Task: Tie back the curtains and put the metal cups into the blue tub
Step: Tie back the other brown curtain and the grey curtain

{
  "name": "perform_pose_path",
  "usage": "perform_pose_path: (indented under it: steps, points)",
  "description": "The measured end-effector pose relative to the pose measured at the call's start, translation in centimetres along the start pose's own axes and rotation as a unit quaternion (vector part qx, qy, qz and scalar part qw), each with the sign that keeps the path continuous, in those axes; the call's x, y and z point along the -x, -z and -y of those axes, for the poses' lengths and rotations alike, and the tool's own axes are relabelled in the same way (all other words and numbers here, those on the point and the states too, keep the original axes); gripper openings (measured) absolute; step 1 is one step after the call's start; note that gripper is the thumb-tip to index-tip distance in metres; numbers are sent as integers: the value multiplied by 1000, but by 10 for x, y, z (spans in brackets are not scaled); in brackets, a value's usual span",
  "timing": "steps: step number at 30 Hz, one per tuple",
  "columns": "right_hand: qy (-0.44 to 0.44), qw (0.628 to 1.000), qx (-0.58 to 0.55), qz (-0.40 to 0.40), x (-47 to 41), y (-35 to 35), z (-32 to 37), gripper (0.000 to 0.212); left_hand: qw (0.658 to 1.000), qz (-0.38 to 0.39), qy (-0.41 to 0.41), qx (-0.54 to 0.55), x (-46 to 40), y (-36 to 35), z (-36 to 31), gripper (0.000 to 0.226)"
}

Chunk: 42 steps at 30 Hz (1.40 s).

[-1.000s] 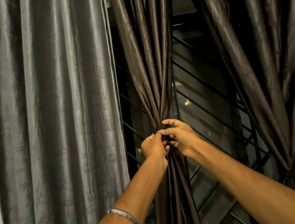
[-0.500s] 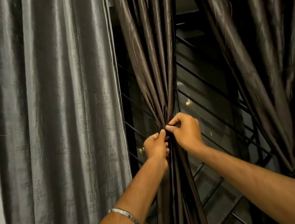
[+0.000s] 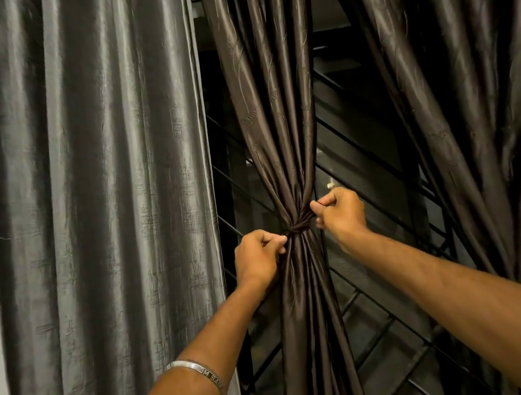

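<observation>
Hands have pulled apart: left hand (image 3: 259,256) and right hand (image 3: 341,209) each pinch a tie (image 3: 297,226) end, cinching the middle curtain (image 3: 274,107).

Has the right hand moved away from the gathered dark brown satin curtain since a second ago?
Yes. The right hand has pulled rightward off the dark brown satin curtain, over the black diagonal window grille, pinching a tie end.

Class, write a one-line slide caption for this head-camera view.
Left hand and right hand pull a tie tight around the gathered dark brown satin curtain, beside a hanging silver-grey curtain.
</observation>
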State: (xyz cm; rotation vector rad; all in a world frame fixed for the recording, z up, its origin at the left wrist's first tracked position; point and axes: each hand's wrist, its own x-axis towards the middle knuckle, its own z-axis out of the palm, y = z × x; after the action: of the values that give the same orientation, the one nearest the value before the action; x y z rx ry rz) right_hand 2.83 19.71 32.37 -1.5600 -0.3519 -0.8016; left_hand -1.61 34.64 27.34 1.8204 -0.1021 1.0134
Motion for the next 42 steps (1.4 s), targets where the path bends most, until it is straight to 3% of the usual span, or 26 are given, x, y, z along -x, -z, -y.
perform_pose_path:
  steps: [16,20,26,27,31,34,36,38,42]
  points:
    - [47,997,59,-19,-10,10,24,15,1000,8,1,-21,0,17,9,22]
    - [15,999,32,-36,-12,12,11,25,999,45,18,25,4,6,13,22]
    - [16,997,-41,58,-4,6,-2,14,991,105,21,74,7,15,17,13]
    - [8,995,-50,82,-1,6,-3,13,987,123,36,99,9,14,19,21]
    - [-77,961,-82,253,28,-1,-14,59,957,209,85,180,28,5,36,86]
    - [-123,946,-24,299,43,-18,-29,93,955,239,67,161,42,-18,55,96]
    - [-132,952,4,277,47,-33,-41,98,961,227,63,146,50,-33,61,95]
    - [-143,958,21,247,53,-45,-53,92,969,204,54,127,56,-45,64,88]
    - [-120,974,-10,191,70,-56,-78,41,985,146,51,71,60,-63,77,57]
